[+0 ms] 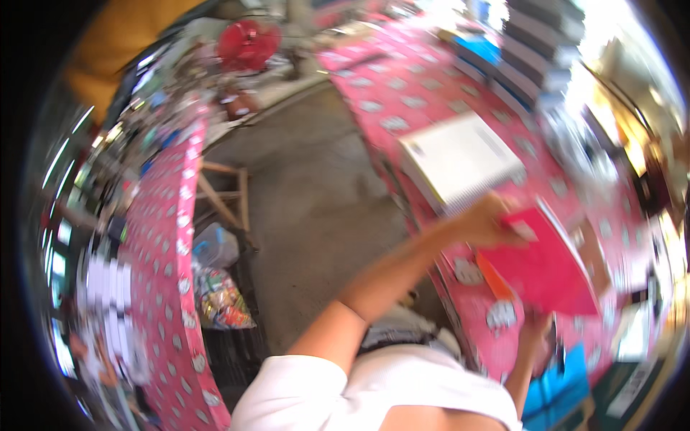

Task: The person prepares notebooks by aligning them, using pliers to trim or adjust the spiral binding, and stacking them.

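Red notebook (546,269) gripped at its top edge by left hand (489,223), lower edge apparently pinched by blurred right hand (535,330), 1 white spiral pad (460,161) beside it on pink patterned tablecloth (402,86)

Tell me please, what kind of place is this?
Probably a stationery stall or small shop: long tables under pink patterned covers, stacked notebooks, a white spiral-bound notebook, and small goods crowding the left table. The picture is blurred.

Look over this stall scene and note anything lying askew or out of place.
Two things stand out. A white spiral-bound pad lies at a slant on the pink patterned tablecloth, not square to the table edge. The pink book is tipped up at an angle, with the left hand at its top corner and the right hand below it. Motion blur hides finer detail.
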Demonstrator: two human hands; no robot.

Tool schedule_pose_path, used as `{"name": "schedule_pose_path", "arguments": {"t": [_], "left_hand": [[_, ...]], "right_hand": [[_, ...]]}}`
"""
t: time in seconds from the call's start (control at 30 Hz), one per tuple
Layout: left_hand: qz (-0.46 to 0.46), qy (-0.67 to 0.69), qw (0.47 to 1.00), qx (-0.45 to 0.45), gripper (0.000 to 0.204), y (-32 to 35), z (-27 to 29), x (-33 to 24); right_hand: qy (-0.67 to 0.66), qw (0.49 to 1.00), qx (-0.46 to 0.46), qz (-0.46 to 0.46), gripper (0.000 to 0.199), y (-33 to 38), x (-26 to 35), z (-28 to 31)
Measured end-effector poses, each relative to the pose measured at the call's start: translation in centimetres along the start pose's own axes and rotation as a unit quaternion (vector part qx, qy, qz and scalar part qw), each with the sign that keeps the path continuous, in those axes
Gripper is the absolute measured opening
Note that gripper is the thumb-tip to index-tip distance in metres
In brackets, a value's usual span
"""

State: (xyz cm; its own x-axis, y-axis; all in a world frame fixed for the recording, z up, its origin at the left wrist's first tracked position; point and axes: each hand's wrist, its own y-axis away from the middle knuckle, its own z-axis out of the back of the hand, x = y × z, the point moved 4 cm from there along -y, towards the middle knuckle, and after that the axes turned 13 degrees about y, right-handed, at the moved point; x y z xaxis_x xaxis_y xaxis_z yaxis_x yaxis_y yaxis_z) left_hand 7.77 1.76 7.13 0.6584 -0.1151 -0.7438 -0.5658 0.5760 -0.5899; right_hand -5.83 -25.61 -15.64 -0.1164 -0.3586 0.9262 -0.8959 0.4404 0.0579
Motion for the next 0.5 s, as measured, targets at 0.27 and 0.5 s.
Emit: {"name": "schedule_pose_path", "arguments": {"t": [0.27, 0.5], "left_hand": [[0.242, 0.211, 0.939, -0.127, 0.023, 0.5, -0.5, 3.0], [0.035, 0.200, 0.970, -0.132, 0.026, -3.1, 1.2, -2.8]], "right_hand": [[0.514, 0.823, -0.035, 0.241, 0.019, 2.4, 4.5, -4.6], [0.494, 0.807, -0.113, 0.303, 0.019, 2.7, 12.2, -6.4]]}}
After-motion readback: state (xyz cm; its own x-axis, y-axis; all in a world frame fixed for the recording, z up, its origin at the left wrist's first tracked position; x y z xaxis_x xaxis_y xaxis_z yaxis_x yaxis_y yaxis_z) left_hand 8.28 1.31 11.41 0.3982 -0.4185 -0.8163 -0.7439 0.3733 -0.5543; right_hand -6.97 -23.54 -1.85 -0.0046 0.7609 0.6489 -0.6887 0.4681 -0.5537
